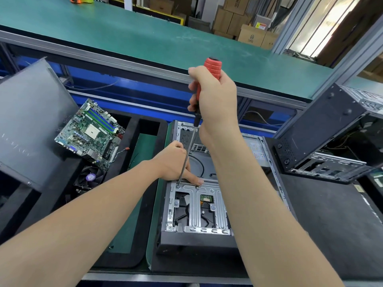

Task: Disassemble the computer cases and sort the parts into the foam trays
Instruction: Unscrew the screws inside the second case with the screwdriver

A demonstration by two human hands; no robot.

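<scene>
Your forearms (83, 224) reach over computer case (196, 242); right hand (215, 100) grips screwdriver (212, 67); left hand (174, 160) pinches shaft, unscrewing cage screw (177, 185); next, likely back it out.

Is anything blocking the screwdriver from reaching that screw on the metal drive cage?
Nothing visible does. The screwdriver, gripped by the right hand, has its tip on the screw at the far left corner of the drive cage. The left hand rests beside the shaft, not over the screw.
</scene>
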